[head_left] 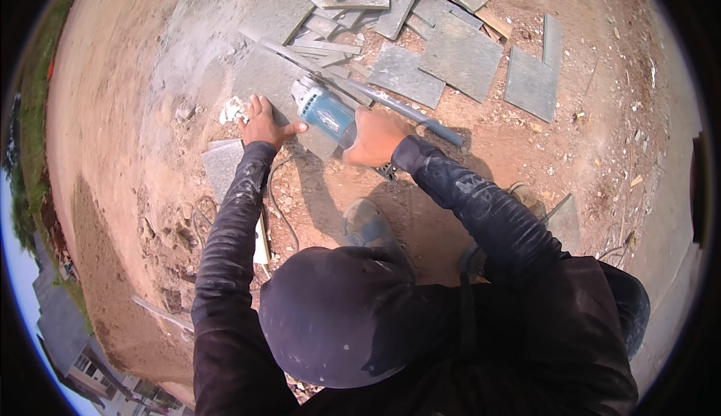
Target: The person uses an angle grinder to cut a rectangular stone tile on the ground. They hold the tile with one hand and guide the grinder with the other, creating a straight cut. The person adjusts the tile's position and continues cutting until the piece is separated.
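My right hand [375, 137] is wrapped round the rear body of a teal angle grinder [327, 113]. The grinder's head rests over a grey stone tile [263, 74], beside a long straight grey bar [420, 119] that lies slantwise across it. Pale dust blurs the far end of the tile and the bar, and the disc cannot be made out. Left of the grinder, my left hand [263, 125] presses down at the tile's near left edge, fingers apart and thumb stretched toward the tool. A crumpled white scrap [233, 110] lies against its fingers.
Several grey stone tiles [462, 55] lie piled and scattered on the dirt ahead, with a wooden strip [492, 22] among them. A cable [282, 213] loops near my left forearm. Close below the grinder is my shoe [366, 221]. Another tile piece [222, 168] lies to the left.
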A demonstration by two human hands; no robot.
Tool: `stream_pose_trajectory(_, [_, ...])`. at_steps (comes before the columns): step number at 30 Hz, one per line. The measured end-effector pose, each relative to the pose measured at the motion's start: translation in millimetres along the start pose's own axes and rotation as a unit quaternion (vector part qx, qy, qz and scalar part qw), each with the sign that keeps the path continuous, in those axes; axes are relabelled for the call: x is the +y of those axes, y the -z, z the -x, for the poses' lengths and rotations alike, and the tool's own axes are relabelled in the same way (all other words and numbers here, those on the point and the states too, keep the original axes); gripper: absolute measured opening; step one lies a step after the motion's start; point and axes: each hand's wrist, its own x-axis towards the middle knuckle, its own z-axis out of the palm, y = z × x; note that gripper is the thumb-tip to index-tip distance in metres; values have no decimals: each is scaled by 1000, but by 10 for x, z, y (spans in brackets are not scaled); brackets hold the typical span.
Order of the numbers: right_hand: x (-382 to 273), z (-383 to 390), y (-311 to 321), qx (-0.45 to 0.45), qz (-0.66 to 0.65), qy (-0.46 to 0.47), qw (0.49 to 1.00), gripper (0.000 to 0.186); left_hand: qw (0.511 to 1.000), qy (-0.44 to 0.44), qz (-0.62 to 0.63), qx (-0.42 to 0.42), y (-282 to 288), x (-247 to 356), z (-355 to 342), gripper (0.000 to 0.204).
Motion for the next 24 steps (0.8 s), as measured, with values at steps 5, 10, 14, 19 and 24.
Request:
stream_pose_trajectory(5, [-67,-151,40,14,-8,2,1000,63,1000,-11,12,-1,-2,36,1,143])
stream_pose_trajectory(10, [-169,-279,73,11,-17,5,1000,61,999,-22,26,12,7,20,34,142])
stream_pose_trajectory(14, [-233,-385,122,2,-25,14,1000,63,998,-33,48,17,28,44,60,138])
stream_pose_trajectory(19, [-274,-440,119,2,-23,22,1000,68,998,-45,50,10,11,25,85,134])
stream_pose_trajectory(24, [-249,-382,97,13,-14,7,1000,69,997,-55,51,-3,36,60,163,130])
